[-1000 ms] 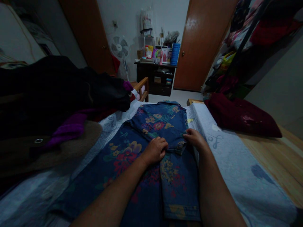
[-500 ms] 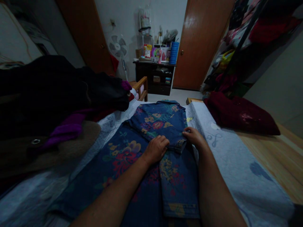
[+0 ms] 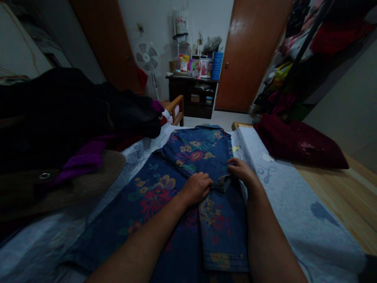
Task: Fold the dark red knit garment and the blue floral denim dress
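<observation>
A dark blue denim jacket (image 3: pixel 165 188) with a flower print lies spread out on the bed, its collar at the far end. One sleeve is folded across the body, and its cuff (image 3: pixel 222 183) sits between my hands. The other sleeve (image 3: pixel 218 224) points toward me. My left hand (image 3: pixel 197 186) has its fingers curled onto the lower edge of the crossing sleeve, just left of the cuff. With thumb and forefinger together, my right hand (image 3: pixel 240 169) pinches the fabric at the cuff's right upper side; its lower fingers are partly hidden.
Dark clothes (image 3: pixel 73 106) are heaped on the left, with a purple piece hanging out. A pale patterned sheet (image 3: pixel 282 204) covers the bed. On the right a folded maroon cloth (image 3: pixel 297 143) lies by a wooden board (image 3: pixel 332 188). A fan (image 3: pixel 147 57) and dark cabinet (image 3: pixel 190 98) stand behind.
My left hand has slid slightly toward me and to the right along the sleeve's edge. My right hand has barely moved, and the jacket lies almost the same.
</observation>
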Demonstrator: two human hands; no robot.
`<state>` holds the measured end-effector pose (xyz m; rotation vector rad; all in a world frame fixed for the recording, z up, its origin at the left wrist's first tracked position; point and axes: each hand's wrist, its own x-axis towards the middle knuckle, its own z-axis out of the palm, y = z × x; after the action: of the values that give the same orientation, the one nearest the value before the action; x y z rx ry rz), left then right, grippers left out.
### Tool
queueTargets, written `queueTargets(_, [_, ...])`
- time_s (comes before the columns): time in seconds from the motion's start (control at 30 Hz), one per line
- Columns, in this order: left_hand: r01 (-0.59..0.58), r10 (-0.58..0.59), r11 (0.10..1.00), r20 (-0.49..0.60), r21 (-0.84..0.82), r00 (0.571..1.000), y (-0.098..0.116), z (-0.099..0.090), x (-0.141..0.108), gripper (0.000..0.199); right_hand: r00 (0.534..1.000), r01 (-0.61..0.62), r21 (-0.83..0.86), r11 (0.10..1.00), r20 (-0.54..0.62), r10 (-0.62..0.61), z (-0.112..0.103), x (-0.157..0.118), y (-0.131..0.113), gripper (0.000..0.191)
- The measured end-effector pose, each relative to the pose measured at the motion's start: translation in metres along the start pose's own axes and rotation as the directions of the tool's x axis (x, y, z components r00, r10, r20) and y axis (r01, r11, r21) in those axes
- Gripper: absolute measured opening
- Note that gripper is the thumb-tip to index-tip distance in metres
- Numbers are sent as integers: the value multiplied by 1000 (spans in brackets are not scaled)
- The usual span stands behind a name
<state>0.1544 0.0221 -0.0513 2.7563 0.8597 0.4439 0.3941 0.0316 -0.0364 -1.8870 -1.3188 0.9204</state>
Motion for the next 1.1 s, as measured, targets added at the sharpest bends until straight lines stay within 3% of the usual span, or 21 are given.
queueTargets(0.17, [-6,5,998,-24,-67,1000,4,-6,-1,16,999,47,-74,996,-17,-48,1,3,4,26])
queueTargets(0.33, [-6,2,995,-36,-100,999,2,-3,-1,23,1000,-13,-77,997,6,14,-1,2,1,13])
queueTargets(0.57, [-22,21,999,-31,-30,999,-2,4,1,26,996,-53,1,999,68,53,-1,0,-3,35])
queueTargets(0.67, [-23,23,999,-19,29,1000,-1,3,1,19,998,-38,-4,999,41,38,-1,1,-2,39])
queueTargets(0.77, [-20,21,999,-29,47,999,1,0,1,13,999,18,-20,1000,-35,-19,-2,4,1,26])
queueTargets(0.83, [-23,24,999,-51,25,998,2,-2,1,13,995,63,-45,997,-70,-66,-2,6,3,15])
queueTargets(0.93, [-27,25,999,-54,-22,998,4,-2,1,13,992,102,-90,991,-67,-108,-2,8,6,21])
queueTargets(1.1, [-11,11,1000,-22,7,1000,5,1,1,26,1000,8,-271,963,-19,-14,-2,7,1,33])
